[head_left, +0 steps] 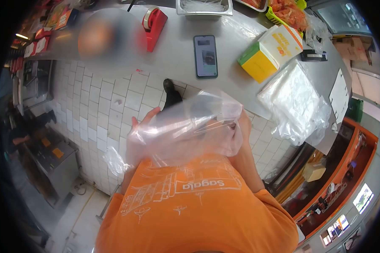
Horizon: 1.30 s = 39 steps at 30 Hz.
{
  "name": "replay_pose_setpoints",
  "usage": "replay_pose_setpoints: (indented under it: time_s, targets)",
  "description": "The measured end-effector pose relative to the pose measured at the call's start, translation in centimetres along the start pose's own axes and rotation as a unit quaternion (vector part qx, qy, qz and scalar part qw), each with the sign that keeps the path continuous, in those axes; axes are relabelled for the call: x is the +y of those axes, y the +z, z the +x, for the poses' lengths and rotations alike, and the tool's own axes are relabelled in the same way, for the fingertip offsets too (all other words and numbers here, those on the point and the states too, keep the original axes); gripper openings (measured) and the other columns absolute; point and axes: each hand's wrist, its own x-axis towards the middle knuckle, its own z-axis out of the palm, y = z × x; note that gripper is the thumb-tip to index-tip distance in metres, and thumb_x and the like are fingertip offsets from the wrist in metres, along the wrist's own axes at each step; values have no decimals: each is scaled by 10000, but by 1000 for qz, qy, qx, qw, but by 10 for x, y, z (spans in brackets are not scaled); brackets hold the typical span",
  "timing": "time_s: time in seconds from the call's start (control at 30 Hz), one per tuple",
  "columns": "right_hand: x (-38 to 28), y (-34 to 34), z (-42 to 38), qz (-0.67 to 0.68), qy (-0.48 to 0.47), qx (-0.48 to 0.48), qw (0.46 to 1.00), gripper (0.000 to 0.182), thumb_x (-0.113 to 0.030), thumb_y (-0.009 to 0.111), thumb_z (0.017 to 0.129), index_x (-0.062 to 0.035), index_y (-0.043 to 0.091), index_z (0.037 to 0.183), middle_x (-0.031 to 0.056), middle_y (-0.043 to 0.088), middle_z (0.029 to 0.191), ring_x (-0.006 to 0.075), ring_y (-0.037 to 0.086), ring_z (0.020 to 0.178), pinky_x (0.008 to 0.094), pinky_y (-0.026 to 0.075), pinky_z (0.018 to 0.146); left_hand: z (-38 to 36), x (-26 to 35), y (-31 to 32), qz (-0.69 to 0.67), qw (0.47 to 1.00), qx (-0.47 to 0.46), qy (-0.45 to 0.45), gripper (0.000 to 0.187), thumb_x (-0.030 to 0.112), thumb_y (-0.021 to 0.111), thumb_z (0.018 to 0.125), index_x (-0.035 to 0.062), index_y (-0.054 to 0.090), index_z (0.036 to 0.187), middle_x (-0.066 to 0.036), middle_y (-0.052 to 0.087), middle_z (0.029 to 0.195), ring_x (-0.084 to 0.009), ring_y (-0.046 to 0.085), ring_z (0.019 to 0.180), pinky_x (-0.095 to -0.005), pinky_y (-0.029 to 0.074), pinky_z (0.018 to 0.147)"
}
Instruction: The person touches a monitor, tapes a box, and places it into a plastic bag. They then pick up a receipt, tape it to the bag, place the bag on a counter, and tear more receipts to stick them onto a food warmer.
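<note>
One long steel counter [173,48] spans the far side of a white-tiled floor [93,97] as a person in an orange shirt [190,211] faces it. Stretched crosswise before the shirt, a clear plastic bag [185,130] occupies the space between the person and the counter. Its long axis runs from left to right on a slant, the right end pointing toward the counter and the left end lying nearer the body; which end is the mouth cannot be told. A pile of clear plastic [289,99] lies on the counter at right, next to a yellow, green and white carton [269,52]. At the bag's left end, the left hand [141,125] shows fingers apart beyond the film; the right hand [245,126] is at the opposite end. Film veils both, and how firmly either grips cannot be told. A red tape dispenser [155,33] and a lit phone [205,57] rest on the steel.
</note>
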Motion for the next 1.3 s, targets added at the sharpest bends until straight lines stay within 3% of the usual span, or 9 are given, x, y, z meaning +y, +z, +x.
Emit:
replay_pose_setpoints:
  time_s: [0.1, 0.2, 0.3, 0.67, 0.83, 0.97, 1.03, 1.17, 1.3]
  targets:
    - [24, -21, 29, -122, -45, 18, 991, 408, -357, 477, 1027, -5, 667, 1103, 24, 618, 830, 117, 555, 740, 272, 458, 656, 10, 2, -51, 4, 957, -290, 12, 1008, 465, 701, 810, 53, 160, 1555, -274, 485, 1367, -370, 534, 1197, -487, 439, 990]
    - [32, -22, 34, -84, 2, 40, 996, 401, -345, 473, 1035, -5, 661, 1133, 5, 590, 773, 93, 522, 663, 235, 424, 584, -5, 0, -55, 61, 934, -353, 6, 931, 358, 720, 835, -12, 217, 1525, -242, 498, 1364, -335, 535, 1211, -443, 459, 973]
    - [15, -10, 15, -125, -3, -7, 992, 395, -323, 478, 1045, 5, 635, 1200, 18, 643, 875, 102, 559, 765, 245, 457, 695, -21, -6, -68, 270, 957, -76, -70, 779, 227, 710, 871, -69, 313, 1471, -208, 497, 1383, -296, 539, 1238, -386, 461, 992]
    - [22, 64, 2, -148, -86, -167, 971, 516, -407, 369, 1068, 32, 570, 1248, 113, 626, 1154, 173, 572, 1047, 303, 441, 938, -61, -39, -74, 35, 987, 49, 151, 639, 123, 623, 933, -79, 310, 1452, -250, 513, 1365, -351, 546, 1252, -438, 481, 1047]
    - [11, 99, -35, -163, -185, -275, 930, 383, -397, 392, 1074, -78, 589, 996, -37, 552, 866, 65, 478, 810, 229, 409, 754, -73, -34, -67, 140, 962, 61, 228, 471, 129, 605, 955, -22, 442, 1371, -176, 618, 1183, -265, 644, 1081, -349, 563, 889]
    - [-17, 136, -98, -234, -221, -344, 882, 455, -425, 317, 1079, -51, 563, 1004, 31, 528, 811, 131, 482, 779, 288, 426, 758, -51, -32, -119, 162, 953, 196, 163, 292, 91, 590, 961, 1, 544, 1235, -125, 657, 1014, -219, 676, 918, -329, 571, 793]
    - [-5, 161, -113, -235, -306, -390, 836, 426, -409, 341, 1077, -49, 561, 1011, 29, 533, 816, 133, 488, 784, 289, 423, 766, -61, -18, -124, -74, 963, 160, 202, 178, 87, 574, 979, 1, 575, 1136, -88, 659, 899, -172, 663, 811, -323, 566, 734]
    - [34, 219, -118, -241, -246, -254, 904, 402, -376, 350, 1075, -55, 579, 998, 8, 524, 792, 125, 510, 764, 294, 430, 718, -86, -16, -228, -135, 959, 91, 233, 143, 108, 599, 976, -6, 608, 1062, -64, 653, 838, -140, 645, 776, -316, 557, 717]
    - [87, 267, -76, -323, -329, -295, 837, 392, -394, 417, 1058, -43, 568, 975, 9, 528, 754, 108, 516, 704, 277, 442, 675, -103, 25, -263, -64, 949, 129, 280, 177, 172, 683, 925, 0, 646, 907, -56, 662, 801, -140, 628, 685, -316, 563, 662]
